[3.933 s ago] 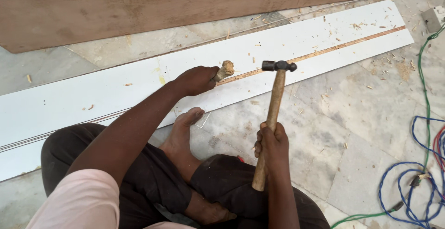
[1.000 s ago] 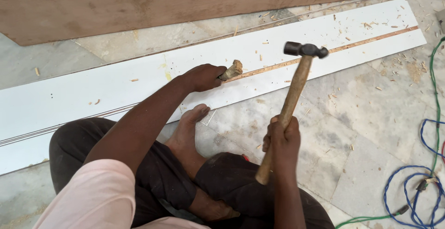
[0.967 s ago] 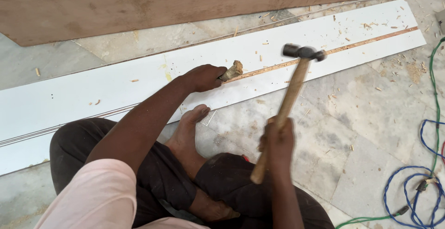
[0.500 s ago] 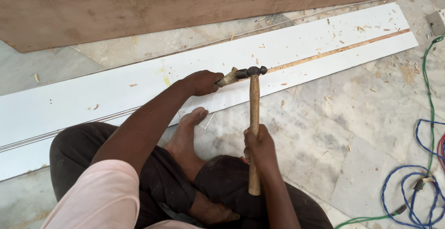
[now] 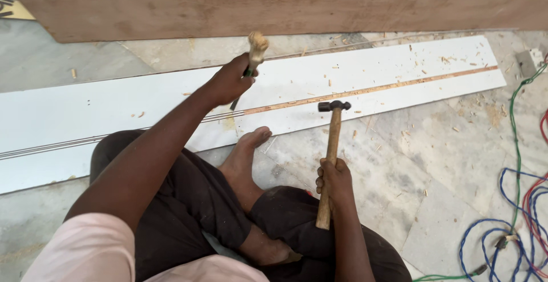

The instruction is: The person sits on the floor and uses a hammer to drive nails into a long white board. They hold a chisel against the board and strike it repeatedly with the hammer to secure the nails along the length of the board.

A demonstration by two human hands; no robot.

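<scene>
Left hand (image 5: pixel 227 82): fist shut around a chisel (image 5: pixel 253 59), its frayed wooden butt up, tip tilted down at the board.
Right hand (image 5: pixel 334 180): closed on the lower handle of a hammer (image 5: pixel 331 145), head hanging just above the board's near edge.
Board (image 5: pixel 399 73): long, white, flat on the floor (image 5: pixel 445 190), with a bare wood groove along it.
Foot (image 5: pixel 246 152): bare, toes touching the board's edge.
Cables (image 5: pixel 516 202): coiled at right.

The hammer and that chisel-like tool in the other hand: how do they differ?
The hammer is long, with a smooth pale wooden handle and a dark metal head; the chisel is shorter, its top end frayed and splayed. The right hand holds the hammer upright, clear of the white board; the left hand holds the chisel tilted, tip down near the board's groove. Each is gripped in one hand.
</scene>
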